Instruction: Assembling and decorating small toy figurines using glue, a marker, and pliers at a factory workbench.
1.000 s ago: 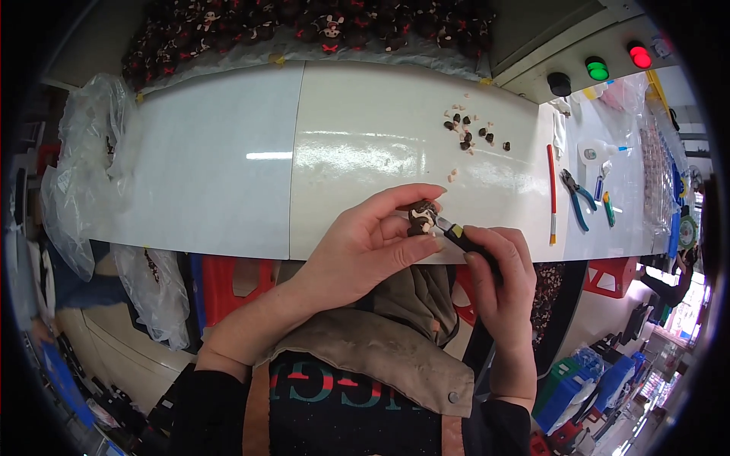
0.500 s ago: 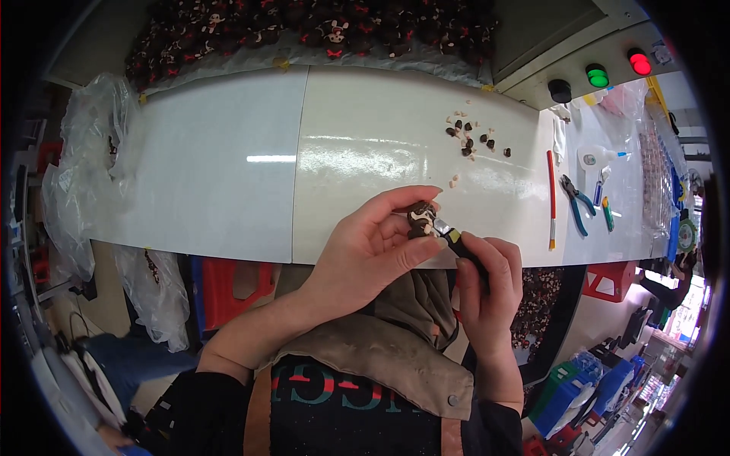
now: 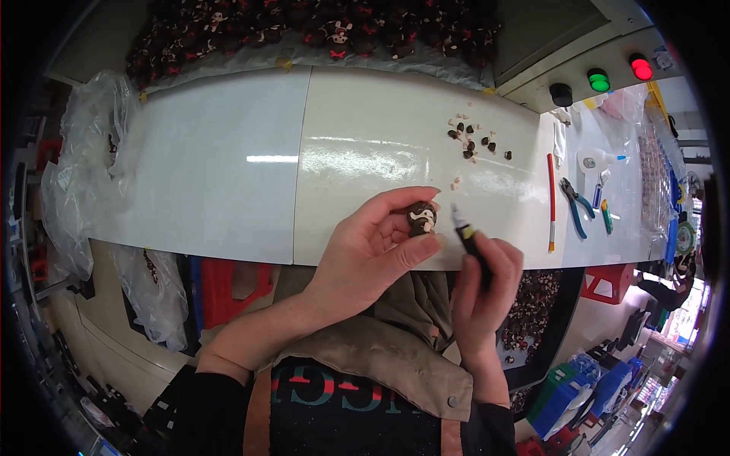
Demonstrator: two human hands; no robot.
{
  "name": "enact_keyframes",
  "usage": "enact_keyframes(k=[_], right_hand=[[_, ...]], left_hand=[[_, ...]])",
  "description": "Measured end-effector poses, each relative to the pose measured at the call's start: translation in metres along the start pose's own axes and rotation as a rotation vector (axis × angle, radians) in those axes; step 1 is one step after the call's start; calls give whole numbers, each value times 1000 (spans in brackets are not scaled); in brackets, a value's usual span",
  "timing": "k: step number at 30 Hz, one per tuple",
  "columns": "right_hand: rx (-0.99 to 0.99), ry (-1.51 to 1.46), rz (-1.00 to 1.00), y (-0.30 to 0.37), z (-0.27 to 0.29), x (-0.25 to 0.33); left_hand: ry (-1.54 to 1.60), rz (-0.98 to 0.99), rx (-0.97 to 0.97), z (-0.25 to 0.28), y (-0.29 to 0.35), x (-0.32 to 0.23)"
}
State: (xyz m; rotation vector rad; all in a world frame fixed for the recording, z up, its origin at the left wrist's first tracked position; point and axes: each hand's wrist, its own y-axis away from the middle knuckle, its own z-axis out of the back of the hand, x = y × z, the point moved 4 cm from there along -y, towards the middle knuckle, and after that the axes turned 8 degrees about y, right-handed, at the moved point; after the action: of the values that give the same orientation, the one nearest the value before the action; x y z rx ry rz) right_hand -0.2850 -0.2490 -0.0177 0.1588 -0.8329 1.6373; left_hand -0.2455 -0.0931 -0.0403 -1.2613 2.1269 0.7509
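Note:
Between the thumb and fingers of my left hand [image 3: 365, 247] is a small dark brown and cream figurine [image 3: 423, 219], held just above the table's near edge. My right hand [image 3: 490, 285] grips a craft knife [image 3: 473, 249] with a black handle and a yellow-green band. The knife's blade points up and away from me, a little right of the figurine and apart from it; its tip is smeared by motion. Past my hands, small dark brown and cream pieces [image 3: 470, 143] lie scattered on the white table [image 3: 365, 152].
Many brown figurines [image 3: 319, 30] crowd the far side. On the right lie a red-handled brush [image 3: 551, 205], blue-handled pliers [image 3: 579, 205] and a white bottle [image 3: 593, 161], below a panel with lit buttons [image 3: 598, 80]. A tray of small pieces [image 3: 532, 311] sits beyond my right hand.
The knife has drawn back to the right from the figurine, which its blade was against. My left hand has hardly moved. A person seen at the lower left is gone from view.

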Motion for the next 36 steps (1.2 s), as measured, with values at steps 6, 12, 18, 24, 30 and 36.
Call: enact_keyframes(k=[6, 12, 18, 24, 30, 36], right_hand=[[6, -104, -70, -9, 12, -6], [236, -152, -82, -17, 15, -3], [307, -118, -66, -22, 20, -2], [328, -119, -50, -26, 18, -3], [284, -101, 11, -27, 18, -4], [299, -108, 12, -28, 15, -2]], left_hand=[[-34, 21, 17, -1, 1, -1], [14, 24, 42, 0, 1, -1], [-24, 21, 54, -2, 1, -3], [-78, -5, 78, -1, 0, -2], [-93, -6, 86, -2, 0, -2], [-116, 2, 73, 2, 3, -5]])
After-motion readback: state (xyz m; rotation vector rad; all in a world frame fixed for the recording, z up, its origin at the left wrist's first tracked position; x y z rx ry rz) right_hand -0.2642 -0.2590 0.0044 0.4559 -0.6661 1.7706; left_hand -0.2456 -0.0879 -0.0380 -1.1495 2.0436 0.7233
